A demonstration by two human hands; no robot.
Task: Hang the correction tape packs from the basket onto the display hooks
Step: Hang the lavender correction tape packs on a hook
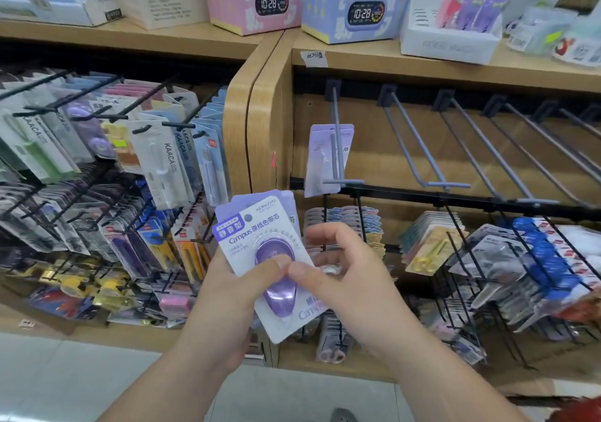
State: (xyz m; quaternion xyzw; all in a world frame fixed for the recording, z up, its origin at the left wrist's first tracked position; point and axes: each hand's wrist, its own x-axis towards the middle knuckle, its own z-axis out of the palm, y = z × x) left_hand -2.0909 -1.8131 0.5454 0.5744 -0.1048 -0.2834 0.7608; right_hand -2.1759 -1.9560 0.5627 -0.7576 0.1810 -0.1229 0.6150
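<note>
1. A shop display of stationery is seen from above and in front, with both hands raised before it at the middle of the view.
2. A small fanned stack of correction tape packs (260, 236) is held between the two hands, just in front of the wooden upright that divides two display bays. The front pack is white and lilac, with a purple teardrop-shaped tape unit under a clear blister.
3. The left hand (224, 295) is wrapped around the stack from the left: its thumb is laid across the face of the front pack and its fingers are hidden behind the stack.
4. The right hand (344, 278) is closed on the right edge of the stack. Its thumb is pressed on the front pack, tip almost touching the left thumb, and its fingers are curled behind.
5. One similar pack (320, 161) is already hung on the leftmost grey hook (337, 135) of the right bay, above and slightly right of the hands.
6. Further grey display hooks (448, 185) are lined up to the right of it on the same rail, with nothing seen hanging on them.
7. Below that rail, black wire racks (536, 259) are filled with carded stationery.
8. In the left bay, black hooks are crowded with carded pens and tapes (162, 161).
9. On the wooden shelf (374, 60) above, a pink box (247, 5) and a blue box (328, 8) are set side by side, each printed with a digital clock.
</note>
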